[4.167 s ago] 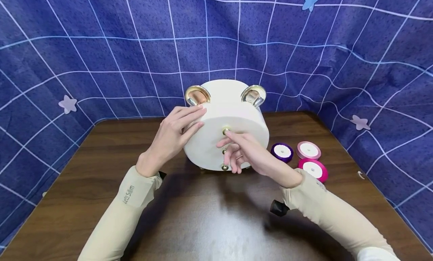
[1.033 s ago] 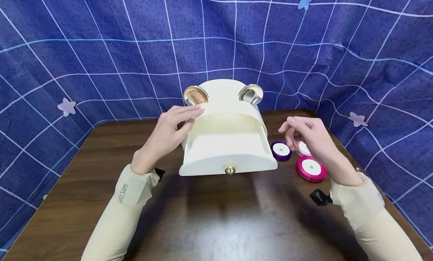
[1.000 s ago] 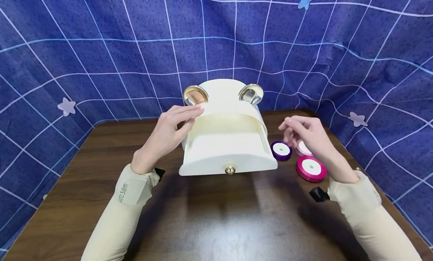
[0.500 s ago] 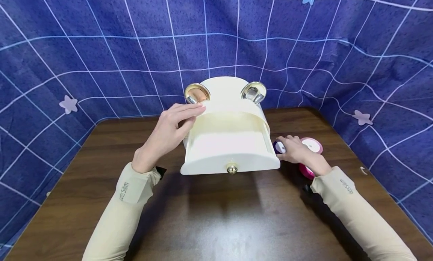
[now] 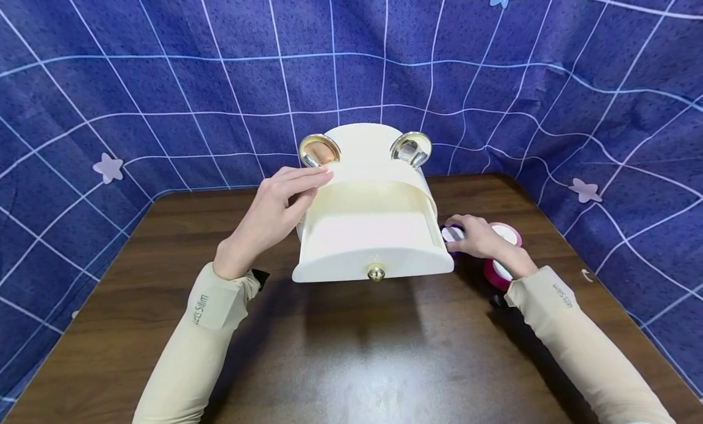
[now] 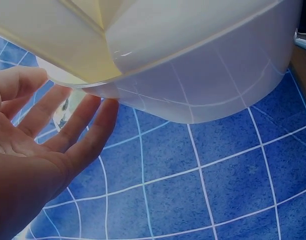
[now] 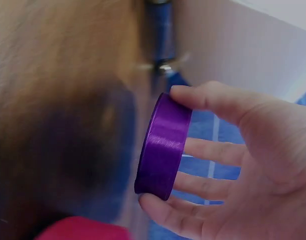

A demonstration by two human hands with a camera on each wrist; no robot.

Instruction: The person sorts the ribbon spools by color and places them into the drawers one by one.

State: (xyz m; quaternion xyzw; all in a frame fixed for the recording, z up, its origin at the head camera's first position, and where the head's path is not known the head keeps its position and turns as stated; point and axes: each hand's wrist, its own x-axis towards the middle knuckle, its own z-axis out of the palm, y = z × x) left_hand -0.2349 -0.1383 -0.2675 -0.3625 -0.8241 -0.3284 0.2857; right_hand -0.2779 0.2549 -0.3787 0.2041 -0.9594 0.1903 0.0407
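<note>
A white rounded drawer box (image 5: 364, 144) with two shiny ear-shaped pieces stands at the middle of the table. Its top drawer (image 5: 373, 263) is pulled out, and a gold knob (image 5: 376, 273) sits on the drawer front. My left hand (image 5: 270, 209) rests on the box's upper left edge, fingers extended over the top. To the right of the drawer, my right hand (image 5: 483, 238) pinches a purple ribbon roll (image 7: 164, 147) between thumb and fingers. In the right wrist view the roll is held by its rims; the head view shows its white side.
A light pink ribbon roll (image 5: 508, 233) and a hot pink ribbon roll (image 5: 497, 276) lie on the brown wooden table (image 5: 351, 357), partly behind my right hand. Blue gridded cloth (image 5: 219, 88) hangs around the back and sides.
My right hand was at the upper knob, and the drawer has since come out. It then moved right, down to the purple ribbon roll, and grips it now. My left hand stays on the box.
</note>
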